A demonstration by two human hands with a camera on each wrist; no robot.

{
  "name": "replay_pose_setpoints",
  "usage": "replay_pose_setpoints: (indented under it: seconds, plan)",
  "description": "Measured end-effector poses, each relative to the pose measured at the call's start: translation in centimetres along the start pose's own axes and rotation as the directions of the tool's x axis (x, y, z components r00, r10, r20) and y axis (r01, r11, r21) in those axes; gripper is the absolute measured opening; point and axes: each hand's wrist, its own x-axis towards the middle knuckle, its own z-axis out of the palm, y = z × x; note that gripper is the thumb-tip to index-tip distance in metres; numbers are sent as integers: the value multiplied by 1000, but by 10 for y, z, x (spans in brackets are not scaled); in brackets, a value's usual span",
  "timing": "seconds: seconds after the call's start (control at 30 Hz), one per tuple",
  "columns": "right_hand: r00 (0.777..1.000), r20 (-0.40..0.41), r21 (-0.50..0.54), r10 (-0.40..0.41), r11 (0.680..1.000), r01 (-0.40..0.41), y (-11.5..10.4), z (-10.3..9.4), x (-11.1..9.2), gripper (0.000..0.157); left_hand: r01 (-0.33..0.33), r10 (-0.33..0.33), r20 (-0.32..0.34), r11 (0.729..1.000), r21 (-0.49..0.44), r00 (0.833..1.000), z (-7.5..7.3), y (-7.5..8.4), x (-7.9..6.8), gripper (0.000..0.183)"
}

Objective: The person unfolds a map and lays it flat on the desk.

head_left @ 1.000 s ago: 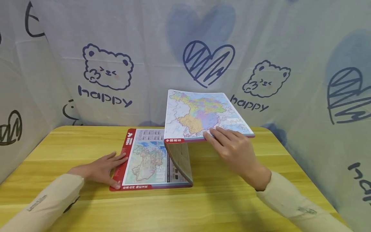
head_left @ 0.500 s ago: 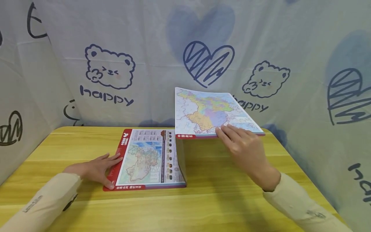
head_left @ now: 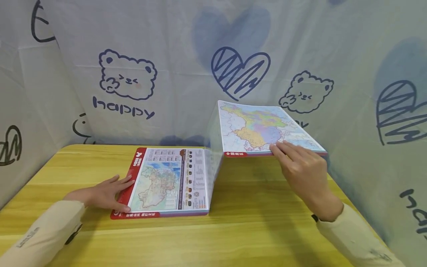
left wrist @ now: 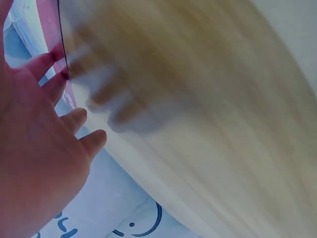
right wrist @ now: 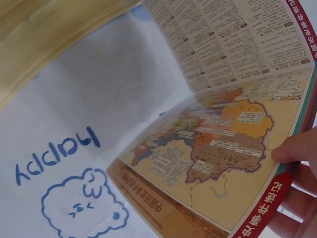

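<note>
A printed folding map (head_left: 160, 185) lies partly on the table, its left panel flat with a red left border. My left hand (head_left: 100, 193) rests on that border with the fingers spread; in the left wrist view its fingertips meet the map's pink edge. On the right, a colourful map panel (head_left: 255, 128) is held up above the table, joined to the flat part by a steep middle fold (head_left: 215, 163). My right hand (head_left: 301, 168) pinches the panel's near edge, fingers on top. The right wrist view shows the thumb (right wrist: 290, 148) against the brown-and-orange map underneath.
The yellow wood-grain table (head_left: 160, 241) extends around the map. Behind it hangs a pale curtain (head_left: 180, 78) with bear, heart and "happy" drawings, close to the table's back edge. More of this cloth encloses both sides.
My right hand has moved right with the raised panel, and the fold has opened wider. My left hand and the flat panel have slid slightly left, showing more of the printed strip.
</note>
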Motion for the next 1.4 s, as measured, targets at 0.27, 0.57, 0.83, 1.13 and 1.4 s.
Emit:
replay_pose_setpoints:
  seconds: [0.27,0.57,0.83,1.13,1.4]
  plan:
    - [999,19,-25,31,999,-30,21,-8,-18,28,20,-12,-82,995,97,997,8,-2,2,102]
    - [999,7,-14,50,999,-50,39,-9,-37,32,48,-35,-108,992,120,994,11,5,1,102]
    - [998,-51,-15,34,999,-35,54,-10,-54,23,81,-62,-135,986,146,989,11,13,1,100]
    - [999,-32,-26,37,999,-38,68,-12,-75,40,114,-93,-146,983,143,985,14,17,0,104]
    - [998,-44,-7,39,999,-39,82,-9,-97,46,134,-107,-159,976,174,982,17,19,3,100]
